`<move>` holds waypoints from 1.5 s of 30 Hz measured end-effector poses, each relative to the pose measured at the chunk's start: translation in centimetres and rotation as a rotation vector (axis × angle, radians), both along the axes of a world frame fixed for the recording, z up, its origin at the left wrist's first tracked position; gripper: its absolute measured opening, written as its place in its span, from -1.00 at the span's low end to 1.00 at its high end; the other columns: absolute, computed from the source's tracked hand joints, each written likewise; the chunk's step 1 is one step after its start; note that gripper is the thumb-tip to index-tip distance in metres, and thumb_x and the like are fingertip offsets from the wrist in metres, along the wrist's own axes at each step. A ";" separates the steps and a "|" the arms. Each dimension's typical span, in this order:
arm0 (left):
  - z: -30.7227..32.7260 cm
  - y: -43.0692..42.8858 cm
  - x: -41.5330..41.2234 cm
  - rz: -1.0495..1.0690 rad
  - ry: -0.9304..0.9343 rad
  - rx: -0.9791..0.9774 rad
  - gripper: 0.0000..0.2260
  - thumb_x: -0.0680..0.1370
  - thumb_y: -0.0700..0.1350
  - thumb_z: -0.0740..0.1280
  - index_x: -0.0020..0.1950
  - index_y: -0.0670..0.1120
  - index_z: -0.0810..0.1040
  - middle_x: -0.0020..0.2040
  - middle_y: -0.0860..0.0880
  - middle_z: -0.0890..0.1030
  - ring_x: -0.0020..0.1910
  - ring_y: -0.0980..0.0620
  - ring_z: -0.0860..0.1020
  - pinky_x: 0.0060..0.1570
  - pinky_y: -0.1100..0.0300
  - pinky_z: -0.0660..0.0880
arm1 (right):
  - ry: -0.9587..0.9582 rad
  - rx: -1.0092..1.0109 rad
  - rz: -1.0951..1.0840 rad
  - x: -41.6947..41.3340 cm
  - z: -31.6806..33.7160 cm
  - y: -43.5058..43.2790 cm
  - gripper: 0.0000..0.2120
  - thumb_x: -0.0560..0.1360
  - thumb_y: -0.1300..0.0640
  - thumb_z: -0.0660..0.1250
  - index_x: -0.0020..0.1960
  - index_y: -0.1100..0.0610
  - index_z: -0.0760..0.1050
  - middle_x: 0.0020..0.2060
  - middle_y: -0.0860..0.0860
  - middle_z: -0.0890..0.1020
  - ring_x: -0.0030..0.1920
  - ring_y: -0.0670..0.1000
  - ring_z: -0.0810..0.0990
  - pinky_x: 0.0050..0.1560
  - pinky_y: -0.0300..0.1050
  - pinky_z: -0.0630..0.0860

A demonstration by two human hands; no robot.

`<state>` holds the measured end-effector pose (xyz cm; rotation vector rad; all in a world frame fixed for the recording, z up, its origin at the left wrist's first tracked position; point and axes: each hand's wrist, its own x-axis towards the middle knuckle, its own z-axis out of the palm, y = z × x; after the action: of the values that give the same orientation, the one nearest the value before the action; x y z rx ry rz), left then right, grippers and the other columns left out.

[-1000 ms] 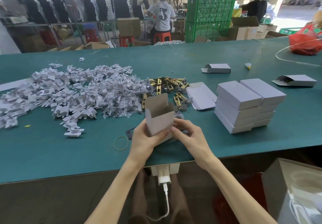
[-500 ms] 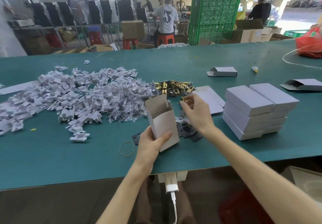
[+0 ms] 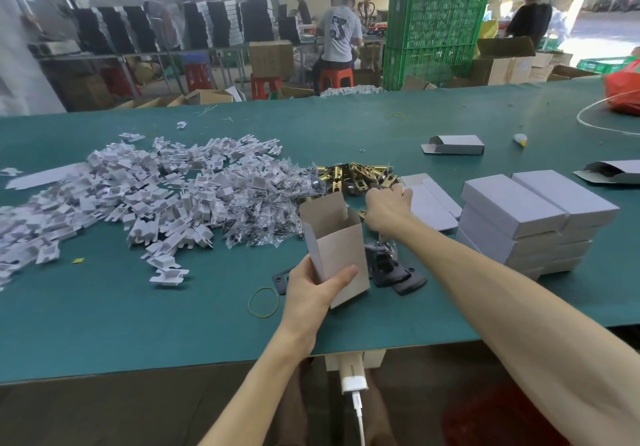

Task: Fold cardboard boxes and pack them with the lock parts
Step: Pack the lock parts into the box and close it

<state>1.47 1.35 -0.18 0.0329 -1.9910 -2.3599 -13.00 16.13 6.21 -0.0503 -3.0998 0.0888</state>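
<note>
My left hand [image 3: 313, 289] grips an open-topped cardboard box [image 3: 335, 244], held upright above the green table [image 3: 138, 324] near its front edge. My right hand [image 3: 386, 211] reaches out over the brass lock parts [image 3: 356, 177], palm down; its fingertips are hidden, so whether it holds a part cannot be told. Black plates [image 3: 398, 274] and a small bagged part lie just right of the box. Flat unfolded box blanks [image 3: 429, 203] lie beyond my right hand.
A big heap of white inserts [image 3: 121, 199] and clear screw bags [image 3: 263, 203] covers the left. Stacked closed boxes [image 3: 530, 220] stand at right. Two half-folded boxes [image 3: 453, 144] lie farther back. A rubber band [image 3: 263, 301] lies by my left wrist. People work behind.
My right hand left the box and stretched forward to the brass parts pile. My left hand alone keeps the box, now held slightly higher and more upright.
</note>
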 end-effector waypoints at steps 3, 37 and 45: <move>0.0 0.0 0.1 -0.005 0.006 -0.008 -0.65 0.47 -0.17 0.59 0.22 -0.09 0.63 0.06 -0.04 0.75 0.08 -0.03 0.71 0.09 0.08 0.66 | -0.006 -0.130 -0.011 0.6 0.0 0.9 -0.79 0.45 0.20 0.36 -0.25 0.10 0.33 -0.20 0.07 0.44 0.11 0.19 0.35 0.06 0.10 0.20; 0.1 -0.2 0.5 -0.085 0.053 0.006 -0.65 0.46 -0.18 0.59 0.22 -0.10 0.64 0.07 -0.03 0.75 0.06 0.01 0.70 -0.06 0.26 0.61 | 0.144 -0.239 0.675 12.4 8.9 -1.5 -0.92 0.51 0.14 0.47 -0.01 0.03 0.64 -0.22 -0.08 0.64 -0.16 0.01 0.63 -0.21 -0.08 0.52; 0.0 -0.2 0.4 -0.095 0.052 -0.023 -0.68 0.47 -0.19 0.59 0.20 -0.08 0.64 0.04 -0.02 0.75 0.04 0.05 0.70 -0.05 0.27 0.60 | 0.045 -0.017 0.693 12.3 7.8 -1.3 -0.84 0.67 0.16 0.26 0.14 0.12 0.61 -0.01 0.04 0.67 -0.07 0.11 0.63 -0.08 0.02 0.57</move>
<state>1.88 1.15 -0.17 -0.1256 -2.0393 -2.3662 -0.70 14.81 14.04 1.0001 -2.9095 0.1313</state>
